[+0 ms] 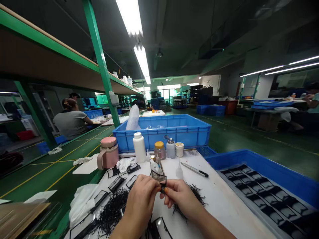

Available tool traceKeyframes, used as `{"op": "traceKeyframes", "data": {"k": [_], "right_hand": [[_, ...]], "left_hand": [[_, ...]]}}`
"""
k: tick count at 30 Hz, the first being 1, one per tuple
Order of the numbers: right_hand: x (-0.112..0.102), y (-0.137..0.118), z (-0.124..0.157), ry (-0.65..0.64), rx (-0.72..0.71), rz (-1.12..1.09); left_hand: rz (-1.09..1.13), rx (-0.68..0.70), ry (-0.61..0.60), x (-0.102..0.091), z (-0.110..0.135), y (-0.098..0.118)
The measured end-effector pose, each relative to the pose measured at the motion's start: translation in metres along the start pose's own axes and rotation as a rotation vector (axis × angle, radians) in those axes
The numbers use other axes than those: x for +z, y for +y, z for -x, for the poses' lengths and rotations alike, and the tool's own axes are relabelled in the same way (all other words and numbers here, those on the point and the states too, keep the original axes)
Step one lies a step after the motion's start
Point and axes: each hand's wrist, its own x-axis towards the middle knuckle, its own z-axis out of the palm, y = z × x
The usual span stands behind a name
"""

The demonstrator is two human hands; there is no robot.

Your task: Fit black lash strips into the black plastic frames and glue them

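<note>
In the middle of the head view, both hands meet over the white table. My left hand (141,196) is closed in a pinch on a thin black frame (163,178), which is tilted up. The fingers of my right hand (181,197) are closed at the frame's lower right corner. They may also hold a small black piece, but I cannot make that out. Below and left of my hands lies a heap of thin black strips (109,210), and a smaller heap (196,196) is partly hidden behind my right wrist. More black frames (116,183) lie around them.
Behind my hands stand a pink mug (109,156), a white bottle (139,147), several small jars and a blue crate (161,136). A pen (194,169) and a dropper bottle (179,171) lie nearer. At right, a blue bin (236,159) holds rows of black frames.
</note>
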Motion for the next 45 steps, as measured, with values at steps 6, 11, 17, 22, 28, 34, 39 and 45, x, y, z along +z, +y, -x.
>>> {"op": "traceKeyframes", "data": {"k": [6, 11, 17, 22, 28, 34, 39, 45], "right_hand": [[0.001, 0.003, -0.002, 0.025, -0.002, 0.005], [0.001, 0.006, -0.001, 0.015, -0.020, -0.009], [0.001, -0.002, 0.005, 0.003, -0.009, 0.006], [0.002, -0.004, 0.006, -0.013, -0.005, 0.026], [0.001, -0.004, 0.007, -0.014, -0.006, 0.038], [0.002, -0.005, 0.007, -0.011, 0.005, 0.055], [0.003, -0.004, 0.006, 0.016, -0.015, 0.093], [0.003, -0.003, 0.009, 0.032, -0.053, 0.173]], "left_hand": [[-0.009, 0.040, 0.037, 0.000, -0.001, -0.001], [-0.046, 0.077, 0.064, -0.002, -0.001, 0.001], [-0.088, 0.125, 0.092, -0.005, -0.004, 0.005], [-0.075, 0.140, 0.098, -0.004, -0.004, 0.004], [-0.080, 0.139, 0.096, -0.004, -0.003, 0.003], [-0.105, 0.129, 0.081, -0.004, -0.005, 0.003], [-0.147, 0.091, 0.067, -0.003, -0.005, 0.001], [-0.155, 0.082, 0.059, -0.003, -0.004, 0.001]]}}
